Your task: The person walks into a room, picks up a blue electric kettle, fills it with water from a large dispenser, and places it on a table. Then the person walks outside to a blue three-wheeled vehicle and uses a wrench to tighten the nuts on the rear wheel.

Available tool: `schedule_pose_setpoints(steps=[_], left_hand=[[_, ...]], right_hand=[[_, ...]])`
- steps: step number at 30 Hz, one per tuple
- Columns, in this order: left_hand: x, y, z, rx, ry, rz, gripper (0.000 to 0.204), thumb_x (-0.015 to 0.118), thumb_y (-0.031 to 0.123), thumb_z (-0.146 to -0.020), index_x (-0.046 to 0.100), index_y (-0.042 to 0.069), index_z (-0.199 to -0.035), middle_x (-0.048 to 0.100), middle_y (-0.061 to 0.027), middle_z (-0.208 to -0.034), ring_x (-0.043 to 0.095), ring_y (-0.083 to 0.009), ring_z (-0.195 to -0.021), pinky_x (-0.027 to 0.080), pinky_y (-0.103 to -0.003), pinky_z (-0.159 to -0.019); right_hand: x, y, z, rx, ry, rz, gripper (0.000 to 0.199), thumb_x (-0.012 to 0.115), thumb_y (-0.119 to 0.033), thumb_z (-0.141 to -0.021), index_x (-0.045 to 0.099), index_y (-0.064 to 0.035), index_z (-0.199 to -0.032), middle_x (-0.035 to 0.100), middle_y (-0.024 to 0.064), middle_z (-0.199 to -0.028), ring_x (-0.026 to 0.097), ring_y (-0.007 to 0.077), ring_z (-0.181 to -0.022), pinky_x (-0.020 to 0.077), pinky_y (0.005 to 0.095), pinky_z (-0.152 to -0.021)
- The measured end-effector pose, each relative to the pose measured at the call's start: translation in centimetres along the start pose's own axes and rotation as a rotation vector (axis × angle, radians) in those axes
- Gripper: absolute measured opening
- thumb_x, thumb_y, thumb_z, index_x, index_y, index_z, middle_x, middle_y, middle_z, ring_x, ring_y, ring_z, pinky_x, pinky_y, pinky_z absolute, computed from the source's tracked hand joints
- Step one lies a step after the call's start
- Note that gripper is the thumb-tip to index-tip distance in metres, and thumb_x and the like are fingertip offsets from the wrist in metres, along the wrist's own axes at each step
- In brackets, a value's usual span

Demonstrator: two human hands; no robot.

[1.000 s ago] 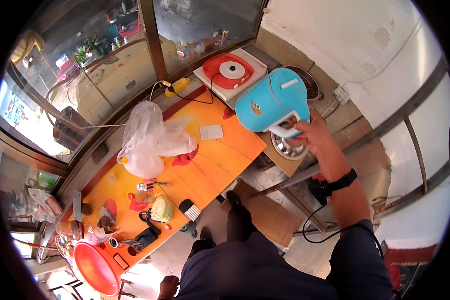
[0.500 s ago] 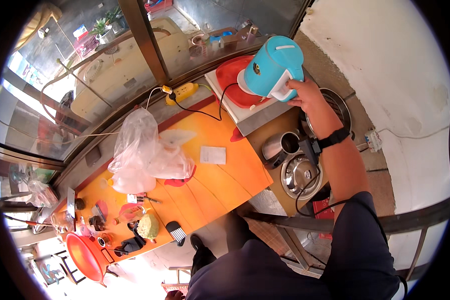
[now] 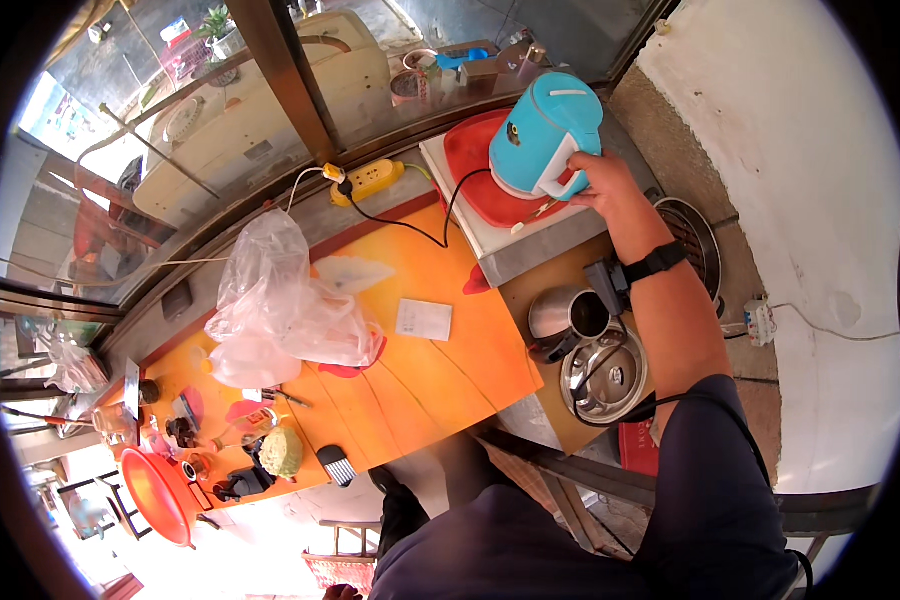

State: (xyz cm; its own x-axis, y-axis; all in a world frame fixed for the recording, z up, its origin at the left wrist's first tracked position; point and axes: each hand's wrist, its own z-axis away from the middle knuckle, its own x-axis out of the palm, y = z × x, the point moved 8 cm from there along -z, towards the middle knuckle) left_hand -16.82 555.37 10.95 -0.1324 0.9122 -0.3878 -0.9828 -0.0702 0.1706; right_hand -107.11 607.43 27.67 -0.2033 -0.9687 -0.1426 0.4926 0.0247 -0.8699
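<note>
My right hand [image 3: 600,182] is closed around the white handle [image 3: 558,172] of a turquoise electric kettle [image 3: 532,135]. The kettle is upright or nearly so over a red tray [image 3: 467,150], which lies on a white-topped slab [image 3: 505,250]. From under the kettle a black cord runs to a yellow power strip [image 3: 367,183]. Only a sliver of my left hand [image 3: 342,593] shows at the lower edge, too little to read its fingers.
Below my right forearm stand a steel pitcher [image 3: 567,314] and a round steel lid [image 3: 603,378]. A steel pot [image 3: 708,250] sits beyond the forearm. On the orange table [image 3: 440,385] are a plastic bag [image 3: 270,290], a paper slip [image 3: 424,319] and a red basin [image 3: 155,497].
The kettle has shifted slightly, with my right hand still on its handle. Its white base, which stuck out at its left, is now mostly covered by it. My view has turned a little.
</note>
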Motion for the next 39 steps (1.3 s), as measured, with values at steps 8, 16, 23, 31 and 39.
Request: schedule_pose_setpoints(steps=[8,16,23,31,39], left_hand=[[-0.8,-4.6,0.4,0.032,-0.034,0.062,0.027,0.060,0.026,-0.098,0.064,0.008,-0.117,0.069,-0.0024,-0.097,0.062,-0.0115,-0.082,0.051,-0.027,-0.066],[1.5,1.8,0.6,-0.035,0.033,0.080,0.026,0.059,0.025,-0.097,0.065,0.006,-0.114,0.069,-0.0036,-0.095,0.063,-0.0121,-0.081,0.051,-0.027,-0.065],[2.0,4.9,1.7,-0.048,0.064,0.085,0.026,0.059,0.024,-0.096,0.065,0.004,-0.111,0.069,-0.0047,-0.094,0.064,-0.0127,-0.080,0.051,-0.028,-0.065],[2.7,8.1,3.0,-0.062,0.102,0.093,0.025,0.058,0.023,-0.095,0.066,0.003,-0.108,0.069,-0.0059,-0.092,0.065,-0.0133,-0.080,0.052,-0.028,-0.064],[3.1,9.9,4.2,-0.072,0.129,0.103,0.025,0.058,0.022,-0.093,0.066,0.001,-0.105,0.070,-0.0071,-0.090,0.066,-0.0140,-0.079,0.052,-0.029,-0.063]], right_hand=[[-0.6,0.5,-1.7,0.012,-0.022,0.067,0.049,0.069,-0.013,-0.071,0.058,-0.0044,-0.117,0.064,0.0190,-0.108,0.064,0.0378,-0.097,0.0533,0.0553,-0.078],[-0.8,0.4,-1.9,0.031,-0.038,0.099,0.052,0.069,-0.015,-0.075,0.054,-0.0054,-0.124,0.060,0.0181,-0.115,0.063,0.0431,-0.099,0.0561,0.0553,-0.077],[-0.4,0.1,-2.3,0.024,-0.022,0.098,0.051,0.069,-0.014,-0.072,0.056,-0.0038,-0.121,0.061,0.0189,-0.111,0.065,0.0391,-0.095,0.0555,0.0541,-0.077],[-1.1,-0.4,-3.3,0.013,-0.042,0.168,0.052,0.069,-0.015,-0.072,0.057,-0.0060,-0.122,0.062,0.0183,-0.110,0.064,0.0362,-0.097,0.0541,0.0542,-0.079],[-1.6,-0.3,-3.0,0.039,-0.063,0.165,0.054,0.069,-0.014,-0.071,0.056,-0.0078,-0.123,0.062,0.0167,-0.110,0.064,0.0355,-0.096,0.0541,0.0535,-0.078]])
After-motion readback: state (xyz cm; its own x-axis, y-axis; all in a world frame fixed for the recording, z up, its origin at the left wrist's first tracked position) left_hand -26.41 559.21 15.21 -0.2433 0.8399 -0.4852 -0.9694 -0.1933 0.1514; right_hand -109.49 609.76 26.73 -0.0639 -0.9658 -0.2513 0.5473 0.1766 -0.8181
